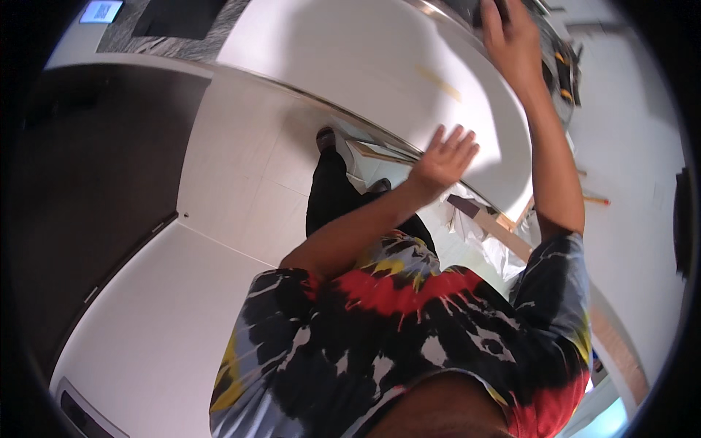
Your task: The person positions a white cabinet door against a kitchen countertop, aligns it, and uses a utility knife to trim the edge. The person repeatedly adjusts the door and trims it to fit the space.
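A large white panel with a thin metallic-looking edge stretches out in front of me. My left hand lies flat near its close edge, fingers spread, holding nothing. At the far right, my right hand reaches past the panel with its fingers curled about a dark object. The top of the picture cuts that object off, so its kind does not show. A faint yellowish strip marks the panel's surface between the two hands.
Yellow-and-black-handled tools and a pencil are at the right. Below the panel are wooden pieces and crumpled clear plastic. A dark cabinet front stands left, beneath a grey-patterned countertop with a lit phone.
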Demonstrator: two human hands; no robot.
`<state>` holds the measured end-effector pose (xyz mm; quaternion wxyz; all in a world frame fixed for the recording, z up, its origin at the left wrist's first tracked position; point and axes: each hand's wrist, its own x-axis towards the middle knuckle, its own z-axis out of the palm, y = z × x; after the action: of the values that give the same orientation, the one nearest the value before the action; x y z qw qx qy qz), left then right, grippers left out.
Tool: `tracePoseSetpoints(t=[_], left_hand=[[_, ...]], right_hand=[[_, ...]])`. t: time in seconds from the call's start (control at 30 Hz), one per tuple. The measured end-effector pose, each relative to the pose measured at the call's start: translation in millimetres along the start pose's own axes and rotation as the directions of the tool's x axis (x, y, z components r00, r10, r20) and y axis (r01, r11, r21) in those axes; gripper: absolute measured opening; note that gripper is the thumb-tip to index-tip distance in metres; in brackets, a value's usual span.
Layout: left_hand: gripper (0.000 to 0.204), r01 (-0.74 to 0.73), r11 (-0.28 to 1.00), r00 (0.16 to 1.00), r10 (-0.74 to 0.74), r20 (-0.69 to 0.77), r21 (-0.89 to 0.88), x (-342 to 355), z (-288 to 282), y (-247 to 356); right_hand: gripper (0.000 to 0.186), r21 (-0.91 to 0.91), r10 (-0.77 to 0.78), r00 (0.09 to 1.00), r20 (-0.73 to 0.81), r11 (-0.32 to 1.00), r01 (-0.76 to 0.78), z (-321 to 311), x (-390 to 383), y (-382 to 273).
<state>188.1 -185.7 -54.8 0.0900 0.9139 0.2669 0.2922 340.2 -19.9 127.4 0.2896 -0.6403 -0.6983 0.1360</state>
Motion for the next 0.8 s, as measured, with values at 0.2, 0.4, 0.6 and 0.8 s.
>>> tracePoseSetpoints(t=[0.2, 0.4, 0.6, 0.8], left_hand=[[0.051, -0.283, 0.952, 0.938, 0.250, 0.238, 0.115, -16.2, -17.0, 0.3], [0.062, -0.467, 0.868, 0.848, 0.385, 0.364, 0.169, 26.7, -81.6, 11.8], [0.047, -0.425, 0.905, 0.833, 0.398, 0.384, -0.016, 120.0, -146.1, 48.7], [0.025, -0.269, 0.961, 0.796, 0.186, 0.577, 0.062, 215.9, -174.6, 67.3]], right_hand=[[0.028, 0.367, 0.462, 0.813, -0.354, 0.868, -0.334, -83.8, -264.0, 31.5], [0.033, 0.916, 0.908, 0.246, -0.338, 0.378, -0.135, -94.7, -502.3, 43.4], [0.030, 0.739, 0.798, 0.268, -0.540, 0.602, -0.303, -1.7, -580.3, 30.3], [0.047, 0.496, 0.712, 0.367, -0.599, 0.690, -0.528, 47.3, -493.8, 34.6]])
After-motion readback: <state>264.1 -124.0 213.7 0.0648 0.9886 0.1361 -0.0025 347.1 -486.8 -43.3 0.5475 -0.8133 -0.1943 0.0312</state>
